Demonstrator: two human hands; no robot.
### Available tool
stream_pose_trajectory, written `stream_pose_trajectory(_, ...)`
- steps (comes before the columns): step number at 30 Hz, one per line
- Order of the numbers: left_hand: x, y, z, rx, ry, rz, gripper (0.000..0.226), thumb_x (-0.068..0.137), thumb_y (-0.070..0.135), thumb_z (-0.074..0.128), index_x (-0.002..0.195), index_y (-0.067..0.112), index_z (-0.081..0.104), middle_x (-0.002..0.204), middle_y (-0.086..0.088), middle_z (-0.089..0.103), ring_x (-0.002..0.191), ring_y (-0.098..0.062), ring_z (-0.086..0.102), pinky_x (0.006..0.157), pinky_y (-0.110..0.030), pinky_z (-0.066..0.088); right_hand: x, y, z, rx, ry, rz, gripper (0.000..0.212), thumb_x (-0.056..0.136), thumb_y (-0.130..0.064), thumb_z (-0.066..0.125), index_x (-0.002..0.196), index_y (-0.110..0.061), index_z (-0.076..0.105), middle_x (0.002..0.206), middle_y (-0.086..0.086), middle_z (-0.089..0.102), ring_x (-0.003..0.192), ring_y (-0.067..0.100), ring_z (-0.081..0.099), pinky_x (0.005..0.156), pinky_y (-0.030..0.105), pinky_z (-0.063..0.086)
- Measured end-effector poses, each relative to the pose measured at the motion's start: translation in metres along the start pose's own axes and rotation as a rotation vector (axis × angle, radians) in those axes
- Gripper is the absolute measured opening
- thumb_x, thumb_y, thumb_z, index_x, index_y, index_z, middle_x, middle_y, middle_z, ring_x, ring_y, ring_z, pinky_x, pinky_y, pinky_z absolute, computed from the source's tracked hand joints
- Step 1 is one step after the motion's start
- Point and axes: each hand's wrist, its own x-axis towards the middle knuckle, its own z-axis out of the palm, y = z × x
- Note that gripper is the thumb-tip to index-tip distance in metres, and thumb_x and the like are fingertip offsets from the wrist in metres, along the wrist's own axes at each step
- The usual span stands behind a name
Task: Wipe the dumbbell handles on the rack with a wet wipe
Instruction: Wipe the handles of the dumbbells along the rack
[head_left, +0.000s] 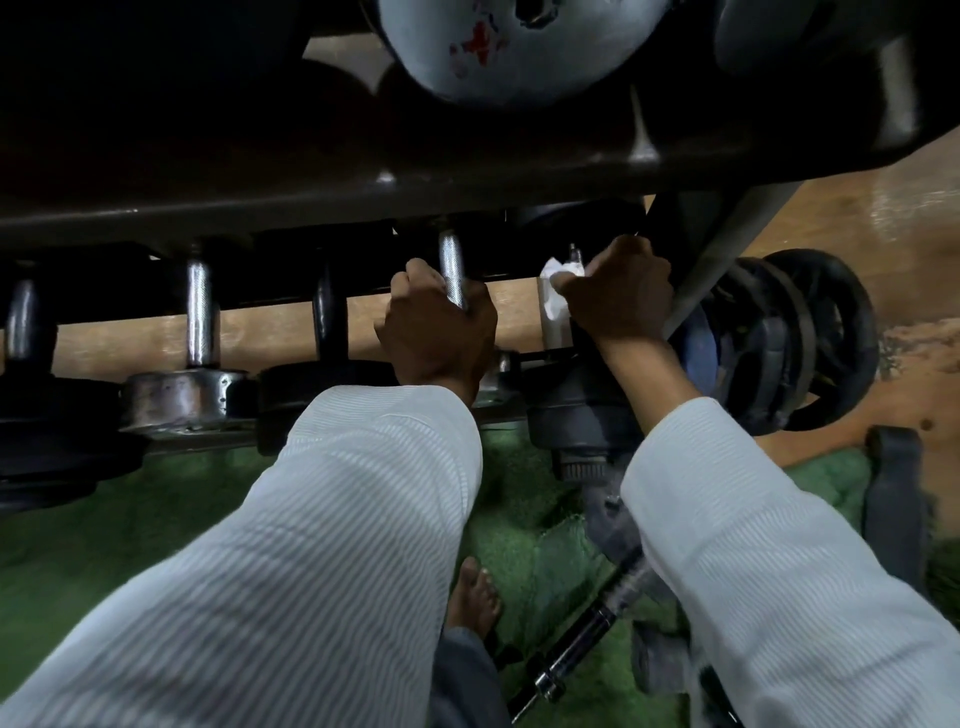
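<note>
Nearest to the camera are two white ribbed sleeves (311, 545), and between them a bare foot (475, 597) stands on the green carpet (156, 519). A chrome barbell bar (582, 639) lies on this carpet, near the foot, and it passes under the right sleeve.

Further on, the left hand (434, 330) has its fingers curled around the lower part of a chrome dumbbell handle (451, 270) on the lower shelf of the rack (311, 208). The right hand (618, 296) is just beside it, at the next dumbbell, and it pinches a white wet wipe (555, 291) against that handle; only the small top end of this handle (574, 254) is seen above the wipe, the rest is hidden by the hand and the wipe.

To the left on the same shelf stand more dumbbells: one with a dark handle (328, 312), one chrome dumbbell with a metal head (187, 389), and one more at the frame edge. To the right of the rack, black weight plates (810, 338) lean on the wooden floor (883, 208).

Above, on the upper shelf, a pale round weight (519, 47) with red marks is seen
</note>
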Motion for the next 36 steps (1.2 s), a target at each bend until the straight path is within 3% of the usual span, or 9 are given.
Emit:
stream_pose_trajectory(6,0.002,-0.002,0.002,0.025,0.000,-0.003,0.037,0.084,0.044,0.053,0.100,0.011,0.057,0.101,-0.008,0.062,0.087,-0.037,0.064,0.081,-0.047,0.052,-0.012,0.024,-0.019,-0.280,-0.158,-0.049,0.091,0.060,-0.056,0.092,0.131,-0.011,0.058,0.126,0.015,0.065,0.117,0.036,0.064,0.084,0.037,0.052)
stream_pose_trajectory(13,0.002,-0.002,0.002,0.014,-0.027,0.003,0.037,0.085,0.046,0.052,0.100,0.012,0.055,0.101,-0.008,0.060,0.087,-0.036,0.063,0.082,-0.047,0.049,0.003,0.013,-0.010,-0.175,0.158,-0.169,0.025,0.089,-0.032,0.073,0.081,-0.009,0.071,0.087,0.013,0.074,0.085,0.032,0.071,0.062,0.025,0.029)
stream_pose_trajectory(18,0.001,-0.002,0.002,0.024,-0.029,0.013,0.039,0.084,0.046,0.050,0.099,0.011,0.055,0.098,-0.008,0.060,0.083,-0.036,0.063,0.077,-0.047,0.051,0.010,-0.002,-0.002,0.019,0.253,-0.084,0.023,0.089,-0.030,0.066,0.097,-0.011,0.076,0.101,0.013,0.074,0.098,0.033,0.068,0.077,0.031,0.044)
stream_pose_trajectory(22,0.001,-0.002,0.001,0.019,-0.038,0.016,0.038,0.083,0.045,0.052,0.101,0.012,0.056,0.100,-0.007,0.060,0.088,-0.035,0.063,0.077,-0.044,0.049,0.007,0.007,-0.007,-0.179,-0.026,-0.004,0.036,0.103,-0.025,0.041,0.114,-0.008,0.071,0.121,0.018,0.064,0.113,0.037,0.061,0.085,0.032,0.042)
stream_pose_trajectory(26,0.000,-0.001,-0.001,0.011,-0.038,0.010,0.035,0.085,0.044,0.052,0.100,0.012,0.055,0.101,-0.007,0.060,0.090,-0.035,0.063,0.078,-0.045,0.050,0.008,0.013,-0.019,-0.011,-0.426,0.155,0.013,0.093,-0.005,0.052,0.087,-0.016,0.058,0.080,0.001,0.056,0.074,0.020,0.057,0.059,0.021,0.042)
stream_pose_trajectory(28,0.001,0.000,-0.001,0.005,-0.031,0.003,0.035,0.085,0.045,0.052,0.099,0.013,0.055,0.100,-0.007,0.060,0.089,-0.035,0.063,0.078,-0.046,0.051,0.011,0.011,-0.023,-0.049,-0.536,0.194,0.006,0.078,-0.015,0.063,0.081,-0.015,0.057,0.076,0.004,0.058,0.071,0.022,0.059,0.055,0.020,0.043)
stream_pose_trajectory(32,0.001,-0.002,0.000,0.015,-0.038,-0.004,0.036,0.085,0.046,0.051,0.099,0.013,0.054,0.101,-0.007,0.060,0.089,-0.035,0.063,0.081,-0.048,0.051,0.000,0.003,-0.026,-0.328,-0.563,0.139,0.049,0.074,-0.037,0.076,0.114,-0.010,0.068,0.109,0.013,0.069,0.093,0.030,0.068,0.070,0.029,0.050)
stream_pose_trajectory(34,0.001,-0.003,0.001,0.009,-0.049,-0.004,0.034,0.086,0.044,0.051,0.100,0.013,0.054,0.102,-0.007,0.060,0.090,-0.035,0.062,0.081,-0.048,0.051,-0.008,0.004,-0.020,-0.476,-0.433,0.064,0.063,0.084,-0.036,0.076,0.140,-0.015,0.055,0.133,0.015,0.061,0.116,0.035,0.062,0.082,0.034,0.049)
stream_pose_trajectory(36,0.000,-0.003,-0.001,-0.017,-0.051,-0.010,0.032,0.084,0.039,0.049,0.100,0.012,0.054,0.103,-0.008,0.059,0.091,-0.036,0.062,0.081,-0.048,0.050,-0.019,0.000,-0.016,-0.553,-0.264,0.026,0.059,0.087,-0.032,0.075,0.141,-0.018,0.055,0.136,0.014,0.060,0.125,0.037,0.059,0.091,0.041,0.049)
